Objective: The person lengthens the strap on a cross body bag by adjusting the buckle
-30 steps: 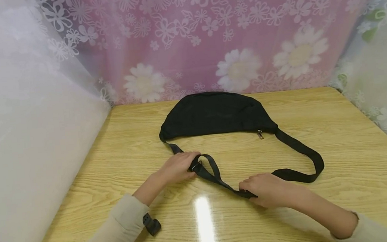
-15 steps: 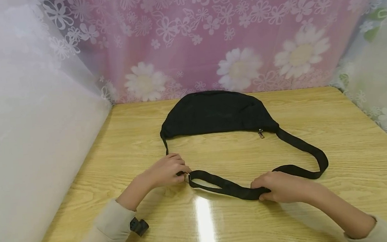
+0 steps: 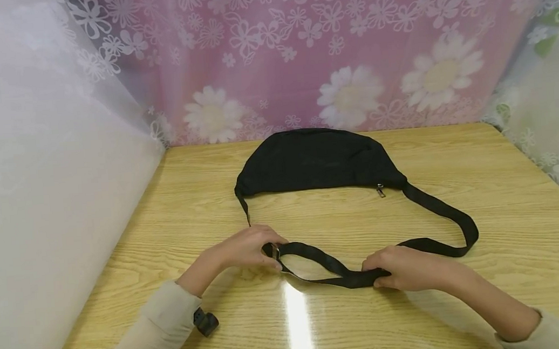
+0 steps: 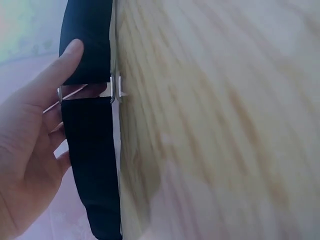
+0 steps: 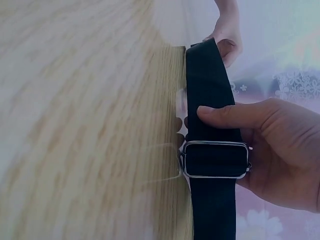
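Observation:
A black waist bag lies on the table with its zip pull at the lower right edge. Its strap loops toward me. My left hand holds the strap by a metal ring, thumb on the webbing and fingers behind it. Farther right, my right hand pinches the strap between thumb and fingers. In the right wrist view a metal slider buckle sits on the strap just beside that thumb. Between the hands the webbing is doubled and spread into a narrow loop.
The wooden table has a bright light reflection near the front. A pink flowered curtain hangs behind, with pale sheets along both sides. A small black device is fixed at my left wrist.
My left hand moved left along the strap to the ring, then slightly back right. My right hand shifted right. The loop between them was stretched, then opened wider. The bag stays in place.

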A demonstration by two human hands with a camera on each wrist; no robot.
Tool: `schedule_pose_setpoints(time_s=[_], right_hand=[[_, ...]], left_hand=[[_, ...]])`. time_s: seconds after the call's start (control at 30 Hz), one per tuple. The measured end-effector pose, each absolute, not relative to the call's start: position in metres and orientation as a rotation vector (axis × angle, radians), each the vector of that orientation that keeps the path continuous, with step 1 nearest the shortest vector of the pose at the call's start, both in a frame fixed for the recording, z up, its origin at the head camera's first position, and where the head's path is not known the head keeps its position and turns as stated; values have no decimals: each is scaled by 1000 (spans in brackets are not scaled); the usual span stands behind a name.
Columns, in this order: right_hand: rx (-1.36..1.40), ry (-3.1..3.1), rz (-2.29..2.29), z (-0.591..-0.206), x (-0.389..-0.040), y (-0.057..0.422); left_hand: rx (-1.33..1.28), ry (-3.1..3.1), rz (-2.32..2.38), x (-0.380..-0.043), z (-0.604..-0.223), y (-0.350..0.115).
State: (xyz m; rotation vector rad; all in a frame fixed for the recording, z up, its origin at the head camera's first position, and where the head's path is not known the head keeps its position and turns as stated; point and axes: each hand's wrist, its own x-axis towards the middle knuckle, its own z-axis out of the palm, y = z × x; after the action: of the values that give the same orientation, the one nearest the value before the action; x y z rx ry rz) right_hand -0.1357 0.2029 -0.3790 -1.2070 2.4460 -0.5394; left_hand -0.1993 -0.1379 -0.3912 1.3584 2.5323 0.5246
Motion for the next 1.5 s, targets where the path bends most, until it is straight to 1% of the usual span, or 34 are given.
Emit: schedule_pose_setpoints(time_s=[0.3, 0.5, 0.67, 0.8, 1.0, 1.17, 1.27, 1.5], right_hand=[[-1175, 2407, -552, -379, -128, 200], [-1207, 2464, -493, -379, -122, 196], [-1184, 2528, -532, -374, -121, 204], [-1148, 2613, -642, -366, -126, 225], [-989, 2732, -662, -361, -142, 282], [-991, 2748, -665, -369, -150, 327], [-1018, 2743, -693, -376, -154, 340], [-1012, 2731, -682, -385, -157, 351]], left_hand=[[1400, 2402, 637, -207, -393, -141], [1322, 2422, 606, -205, -391, -143], [1279, 2486, 580, -203, -389, -149], [1251, 2536, 628, -211, -383, -162], [1166, 2621, 792, -243, -383, -184], [1250, 2670, 749, -262, -391, -193], [1319, 2664, 739, -266, -392, -194], [1388, 2712, 730, -268, -396, -200]])
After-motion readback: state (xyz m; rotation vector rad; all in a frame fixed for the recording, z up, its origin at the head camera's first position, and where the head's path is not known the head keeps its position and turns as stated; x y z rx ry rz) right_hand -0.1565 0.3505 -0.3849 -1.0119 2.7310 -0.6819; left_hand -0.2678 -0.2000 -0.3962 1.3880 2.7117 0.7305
